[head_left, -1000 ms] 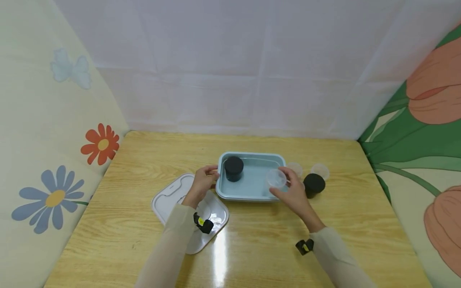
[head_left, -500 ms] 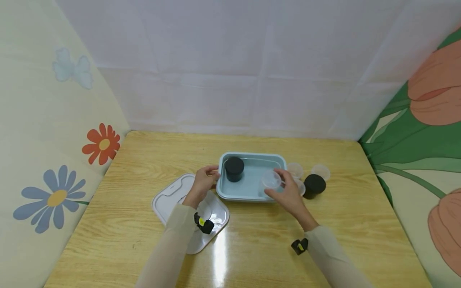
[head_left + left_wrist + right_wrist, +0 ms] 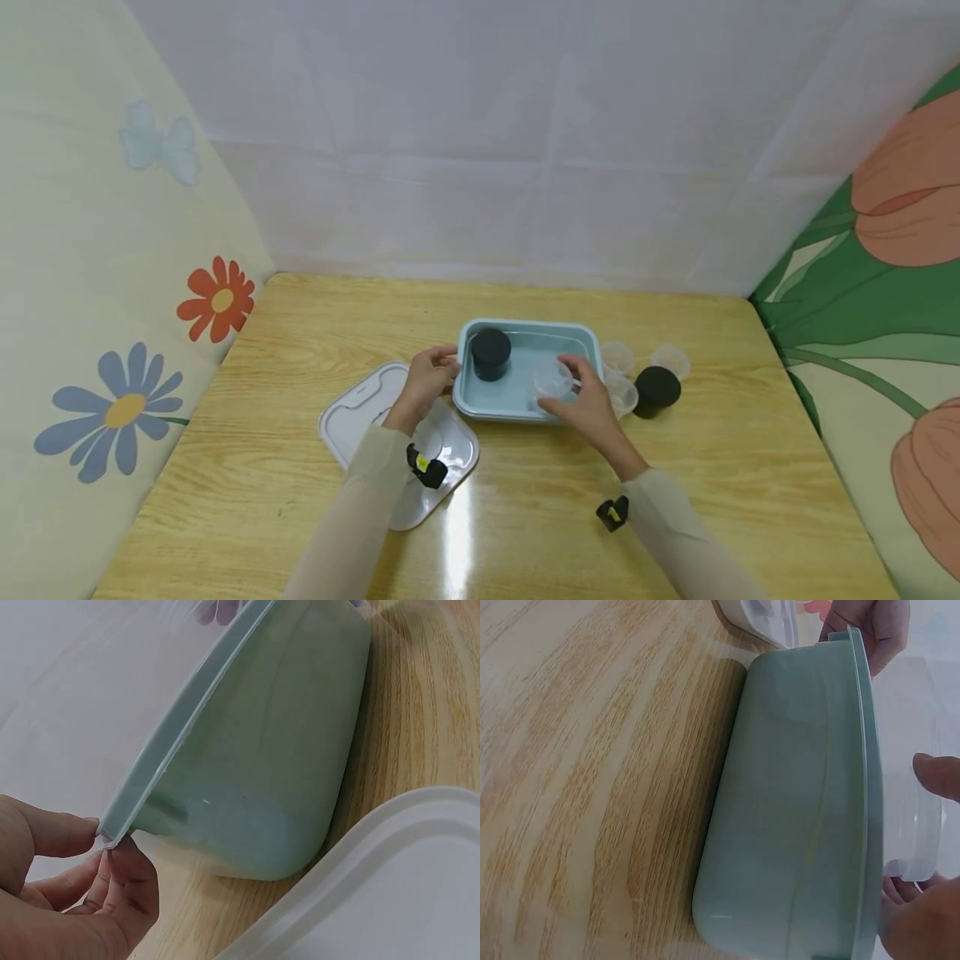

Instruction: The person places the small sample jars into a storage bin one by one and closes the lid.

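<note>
A light blue-green plastic box [image 3: 517, 392] stands on the wooden table. My left hand [image 3: 429, 379] pinches the rim at its left end, thumb above and fingers underneath, as the left wrist view shows. Inside the box, at the left, is a small cup with a black lid [image 3: 491, 354]. My right hand [image 3: 588, 404] grips a clear plastic cup [image 3: 550, 381] between thumb and fingers, over the middle right of the box. In the right wrist view that clear cup [image 3: 919, 832] shows above the rim; whether it touches the box floor is hidden.
Beside the box's right end stand several clear cups [image 3: 617, 358] and another black-lidded cup [image 3: 657, 390]. A pale box lid [image 3: 367, 408] lies on the table [image 3: 540, 517], partly under my left forearm. Fabric screens [image 3: 480, 167] rise behind and at both sides.
My right hand has moved left with the clear cup, from the box's right edge toward its middle. My left hand keeps its hold on the rim.
</note>
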Demonstrator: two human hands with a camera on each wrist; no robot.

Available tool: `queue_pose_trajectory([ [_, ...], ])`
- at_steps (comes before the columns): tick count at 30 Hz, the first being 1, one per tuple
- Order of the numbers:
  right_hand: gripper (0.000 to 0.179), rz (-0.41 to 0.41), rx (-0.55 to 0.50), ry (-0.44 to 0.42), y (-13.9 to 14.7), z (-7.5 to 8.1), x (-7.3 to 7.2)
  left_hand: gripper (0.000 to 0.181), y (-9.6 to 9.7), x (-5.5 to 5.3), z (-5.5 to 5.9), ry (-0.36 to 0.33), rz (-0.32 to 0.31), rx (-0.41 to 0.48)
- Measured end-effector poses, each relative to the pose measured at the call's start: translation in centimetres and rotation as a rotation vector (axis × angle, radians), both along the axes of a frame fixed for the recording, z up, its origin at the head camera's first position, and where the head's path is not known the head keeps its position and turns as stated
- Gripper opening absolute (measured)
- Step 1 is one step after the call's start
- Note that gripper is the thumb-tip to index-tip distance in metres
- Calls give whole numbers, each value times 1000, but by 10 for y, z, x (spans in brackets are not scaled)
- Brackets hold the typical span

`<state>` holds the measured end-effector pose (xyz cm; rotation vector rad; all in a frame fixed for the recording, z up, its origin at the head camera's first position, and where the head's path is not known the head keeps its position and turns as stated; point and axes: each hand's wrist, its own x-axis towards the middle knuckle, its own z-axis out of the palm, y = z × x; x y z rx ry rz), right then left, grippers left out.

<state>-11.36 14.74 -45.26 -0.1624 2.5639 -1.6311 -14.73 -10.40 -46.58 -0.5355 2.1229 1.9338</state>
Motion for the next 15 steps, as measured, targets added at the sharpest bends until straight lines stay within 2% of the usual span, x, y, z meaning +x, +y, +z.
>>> queue_pose_trajectory([
  [15, 68, 35, 65, 0, -16, -2, -5, 38, -1, 0, 1, -27, -4, -16],
])
